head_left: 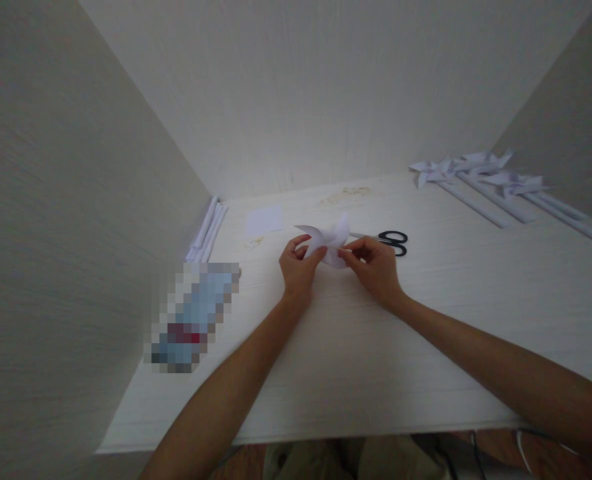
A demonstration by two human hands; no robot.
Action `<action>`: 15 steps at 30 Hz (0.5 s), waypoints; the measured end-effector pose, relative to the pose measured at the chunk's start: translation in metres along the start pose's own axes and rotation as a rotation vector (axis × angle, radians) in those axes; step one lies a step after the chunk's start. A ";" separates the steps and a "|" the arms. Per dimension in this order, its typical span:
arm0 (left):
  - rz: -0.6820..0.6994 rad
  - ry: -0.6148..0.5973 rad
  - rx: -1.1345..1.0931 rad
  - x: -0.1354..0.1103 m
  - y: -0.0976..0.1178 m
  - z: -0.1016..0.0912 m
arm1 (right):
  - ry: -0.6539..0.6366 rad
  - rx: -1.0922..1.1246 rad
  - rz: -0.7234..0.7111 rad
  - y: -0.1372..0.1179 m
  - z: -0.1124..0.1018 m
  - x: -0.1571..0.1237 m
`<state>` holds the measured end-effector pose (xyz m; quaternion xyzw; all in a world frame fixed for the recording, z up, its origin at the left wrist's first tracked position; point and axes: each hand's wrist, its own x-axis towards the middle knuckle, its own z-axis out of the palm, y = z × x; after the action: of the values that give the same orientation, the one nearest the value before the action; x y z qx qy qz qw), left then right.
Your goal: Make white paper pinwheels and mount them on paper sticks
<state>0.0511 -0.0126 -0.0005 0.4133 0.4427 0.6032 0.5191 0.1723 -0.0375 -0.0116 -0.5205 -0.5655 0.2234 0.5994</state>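
Observation:
Both my hands hold a folded white paper pinwheel head (330,241) just above the white table (356,347), near its middle. My left hand (297,267) pinches the paper's left side with closed fingers. My right hand (373,265) pinches the paper's right side at its centre fold. Black-handled scissors (392,243) lie flat on the table just behind my right hand, not touched.
A small white paper square (265,221) lies behind my left hand. Rolled white paper sticks (207,231) lie along the left wall. Several finished paper pinwheels on sticks (486,181) rest at the back right. A blurred-out object (193,313) sits at the left.

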 end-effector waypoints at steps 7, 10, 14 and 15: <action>-0.008 0.006 -0.013 0.001 -0.002 -0.002 | 0.028 0.396 0.105 0.003 -0.002 0.004; -0.002 0.016 -0.007 0.001 -0.003 -0.002 | 0.072 0.423 0.120 0.004 -0.003 0.005; 0.000 0.011 0.012 0.001 -0.003 -0.002 | -0.001 0.284 0.069 -0.002 -0.002 0.001; 0.001 0.006 0.015 0.001 -0.003 -0.002 | -0.019 0.242 0.050 -0.003 -0.001 0.000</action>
<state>0.0501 -0.0116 -0.0034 0.4157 0.4486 0.6014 0.5141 0.1725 -0.0387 -0.0085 -0.4563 -0.5271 0.3098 0.6465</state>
